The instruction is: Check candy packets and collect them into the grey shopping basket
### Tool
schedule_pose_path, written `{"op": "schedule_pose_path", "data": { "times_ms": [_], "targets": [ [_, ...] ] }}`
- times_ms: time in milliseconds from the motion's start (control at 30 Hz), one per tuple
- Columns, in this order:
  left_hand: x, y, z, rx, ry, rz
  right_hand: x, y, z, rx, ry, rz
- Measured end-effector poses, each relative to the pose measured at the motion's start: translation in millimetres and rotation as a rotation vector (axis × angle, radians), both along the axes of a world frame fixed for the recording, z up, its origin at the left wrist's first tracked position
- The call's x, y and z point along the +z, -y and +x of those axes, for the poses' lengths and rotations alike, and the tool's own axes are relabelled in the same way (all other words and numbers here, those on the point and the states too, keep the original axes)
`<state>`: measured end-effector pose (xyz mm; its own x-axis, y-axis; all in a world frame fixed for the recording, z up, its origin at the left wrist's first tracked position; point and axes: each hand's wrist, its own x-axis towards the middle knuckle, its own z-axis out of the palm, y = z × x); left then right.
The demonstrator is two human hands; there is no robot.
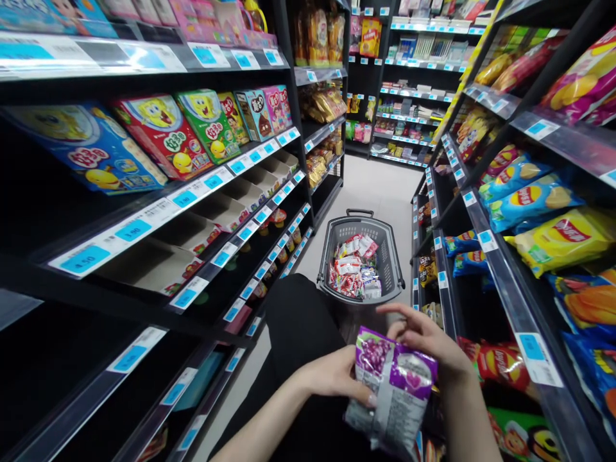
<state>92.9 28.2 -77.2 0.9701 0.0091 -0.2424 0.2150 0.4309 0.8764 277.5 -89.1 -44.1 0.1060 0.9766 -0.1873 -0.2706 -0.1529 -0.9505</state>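
Note:
My left hand is closed on a purple and silver candy bag with grapes printed on it, the thumb pressed across its front. The bag hangs tilted over my lap, its back facing me in part. Just behind the bag's upper right edge is my right hand. Its index finger is stretched out and the other fingers are loosely bent apart; whether it touches the bag is hidden. Beyond my knee a grey shopping basket stands on the floor, with several small red, white and purple packets inside.
On the left, a shelf holds cartoon snack boxes above open cardboard trays. To the right, shelves carry chip bags close to my right arm. The tiled floor runs between them to a back shelf. My black-trousered knee is near the basket.

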Motion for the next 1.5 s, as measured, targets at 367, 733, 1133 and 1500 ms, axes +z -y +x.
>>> {"op": "schedule_pose_path", "data": {
  "times_ms": [367,733,1133,1500],
  "targets": [
    [2.4,27.9,24.7,0.797,0.113,-0.511,-46.4,22.5,-48.1,-0.585,0.344,0.245],
    [-6.9,-9.3,5.2,0.855,0.227,0.17,-39.1,24.1,-32.7,-0.744,0.915,0.491],
    [5.9,-25.0,-1.7,0.805,0.188,0.662,-35.6,28.1,-30.9,-0.625,0.976,0.363],
    [-6.1,-22.7,5.3,0.792,0.05,0.563,-53.1,14.6,-30.1,-0.638,0.837,0.127]
  ]
}}
